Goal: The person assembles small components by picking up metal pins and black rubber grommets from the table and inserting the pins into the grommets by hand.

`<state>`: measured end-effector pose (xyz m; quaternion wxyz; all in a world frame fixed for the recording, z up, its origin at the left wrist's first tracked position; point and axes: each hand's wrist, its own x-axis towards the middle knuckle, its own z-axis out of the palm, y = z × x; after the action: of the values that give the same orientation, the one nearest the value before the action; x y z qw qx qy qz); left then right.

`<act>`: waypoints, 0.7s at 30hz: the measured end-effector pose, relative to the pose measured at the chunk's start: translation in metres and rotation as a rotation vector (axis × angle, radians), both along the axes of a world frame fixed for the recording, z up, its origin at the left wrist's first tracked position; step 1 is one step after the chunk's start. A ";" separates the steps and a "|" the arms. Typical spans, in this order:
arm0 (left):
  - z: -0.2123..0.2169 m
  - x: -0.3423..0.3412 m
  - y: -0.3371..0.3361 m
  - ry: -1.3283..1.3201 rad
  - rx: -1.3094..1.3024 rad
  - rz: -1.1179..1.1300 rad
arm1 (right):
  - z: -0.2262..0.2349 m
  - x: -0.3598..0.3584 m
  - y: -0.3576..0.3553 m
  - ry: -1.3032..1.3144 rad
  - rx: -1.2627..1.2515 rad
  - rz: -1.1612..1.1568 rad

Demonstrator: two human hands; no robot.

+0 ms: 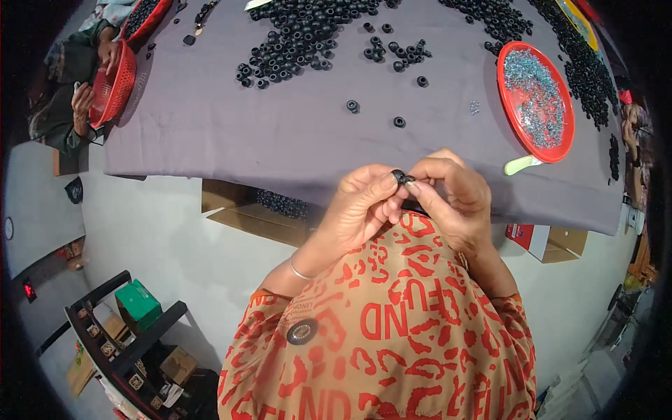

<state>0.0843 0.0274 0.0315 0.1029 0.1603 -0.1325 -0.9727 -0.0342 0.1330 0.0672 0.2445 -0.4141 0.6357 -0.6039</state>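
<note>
Just in front of the table's near edge, my left hand (pixel 365 204) pinches a small black round part (pixel 399 175) between thumb and fingers. My right hand (pixel 453 198) is closed at the same spot, its thumb and forefinger tips meeting the part's right side. A tiny dark bit shows at the right fingertips, too small to name. Two loose black hollow round parts, a left one (pixel 353 106) and a right one (pixel 399 122), lie on the cloth beyond my hands. Farther back spreads a big pile of the same parts (pixel 294 49).
A grey cloth (pixel 231 133) covers the table. At right stands a red round tray (pixel 511 115) of small silvery metal pieces, a pale green handle (pixel 521 165) by its rim. Another person's hands (pixel 82 98) are beside a red basket (pixel 124 84) at far left. An open cardboard box (pixel 245 222) sits below.
</note>
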 end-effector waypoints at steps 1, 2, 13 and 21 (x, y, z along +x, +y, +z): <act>-0.001 0.001 0.000 0.032 -0.003 -0.018 | 0.002 0.000 -0.001 0.140 -0.097 -0.009; -0.001 0.002 0.000 0.032 -0.002 -0.017 | 0.004 0.001 -0.002 0.139 -0.096 -0.008; 0.003 0.007 -0.002 -0.084 -0.258 -0.022 | -0.002 0.002 -0.002 0.388 -0.143 -0.077; 0.003 0.009 -0.006 -0.090 -0.329 -0.050 | 0.002 -0.006 -0.001 0.404 -0.097 0.025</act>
<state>0.0934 0.0216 0.0349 0.0977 0.1815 -0.2982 -0.9320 -0.0402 0.1321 0.0692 0.0995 -0.5457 0.6370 -0.5354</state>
